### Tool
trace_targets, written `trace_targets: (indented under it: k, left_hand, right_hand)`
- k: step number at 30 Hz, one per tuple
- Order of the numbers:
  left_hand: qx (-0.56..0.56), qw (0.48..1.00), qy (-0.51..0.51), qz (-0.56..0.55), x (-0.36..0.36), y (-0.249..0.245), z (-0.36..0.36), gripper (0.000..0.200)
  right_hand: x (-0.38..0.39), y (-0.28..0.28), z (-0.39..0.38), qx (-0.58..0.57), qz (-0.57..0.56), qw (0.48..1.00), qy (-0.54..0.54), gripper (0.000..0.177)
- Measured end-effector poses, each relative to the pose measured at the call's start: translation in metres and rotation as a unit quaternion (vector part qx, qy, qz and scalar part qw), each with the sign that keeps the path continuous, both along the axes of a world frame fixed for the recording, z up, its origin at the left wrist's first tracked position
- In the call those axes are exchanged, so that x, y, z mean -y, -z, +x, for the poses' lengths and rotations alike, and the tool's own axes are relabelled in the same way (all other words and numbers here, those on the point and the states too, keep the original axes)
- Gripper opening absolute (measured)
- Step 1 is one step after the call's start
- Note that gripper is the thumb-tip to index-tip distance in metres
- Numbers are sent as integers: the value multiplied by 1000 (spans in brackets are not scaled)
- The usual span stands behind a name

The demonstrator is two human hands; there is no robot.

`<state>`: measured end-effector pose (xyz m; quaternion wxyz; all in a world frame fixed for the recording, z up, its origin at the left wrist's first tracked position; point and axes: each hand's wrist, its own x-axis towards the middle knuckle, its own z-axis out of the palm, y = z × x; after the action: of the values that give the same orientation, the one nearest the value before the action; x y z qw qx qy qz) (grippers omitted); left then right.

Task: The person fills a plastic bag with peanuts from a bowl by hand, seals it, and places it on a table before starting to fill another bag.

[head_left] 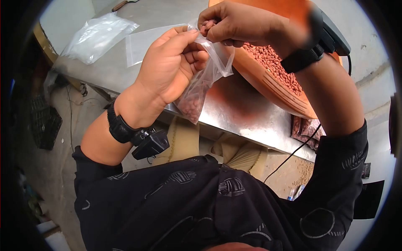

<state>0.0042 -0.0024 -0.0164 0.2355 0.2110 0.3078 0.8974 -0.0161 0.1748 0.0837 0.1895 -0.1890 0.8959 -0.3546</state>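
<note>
My left hand (pixel 173 58) pinches the upper edge of a clear plastic bag (pixel 211 69) between thumb and fingers. The bag hangs down with some peanuts (pixel 191 108) gathered in its bottom corner. At the bag's mouth, my right hand (pixel 234 25) is closed round a small handful of reddish peanuts (pixel 207 27). Just beyond the right hand stands a large orange basin (pixel 268 85) holding many loose red-skinned peanuts (pixel 272 62). My right forearm crosses over the basin and hides part of it.
A pile of clear plastic bags (pixel 98 35) and a flat bag (pixel 142 44) lie on the metal table (pixel 226 121). Filled bags (pixel 307 129) rest at the table's right edge. A black cable (pixel 289 159) hangs by my right arm. A wooden-handled tool (pixel 120 5) lies at the back.
</note>
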Motion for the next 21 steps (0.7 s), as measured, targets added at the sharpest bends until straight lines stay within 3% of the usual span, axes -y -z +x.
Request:
trace_targets:
  k: [3, 6, 9, 11, 15, 18, 21]
  left_hand:
    - [3, 1000, 0, 1, 2, 0, 0, 11]
    - [3, 1000, 0, 5, 5, 3, -4, 11]
    - [3, 1000, 7, 17, 6, 5, -5, 11]
    - [3, 1000, 16, 21, 6, 5, -5, 10]
    - [7, 1000, -1, 6, 5, 2, 0, 6]
    - [12, 999, 20, 28, 10, 5, -4, 9]
    - [13, 999, 15, 26, 11, 5, -1, 9]
  right_hand:
    - [15, 12, -12, -100, 190, 977, -15, 18]
    - [22, 15, -13, -198, 200, 959, -40, 29]
    - [29, 0, 5, -121, 185, 975, 20, 45]
    - [29, -8, 10, -39, 115, 992, 37, 46]
    - [30, -3, 14, -16, 74, 996, 50, 52]
    - [27, -8, 20, -21, 62, 997, 51, 48]
    - [-4, -18, 9, 31, -20, 998, 45, 33]
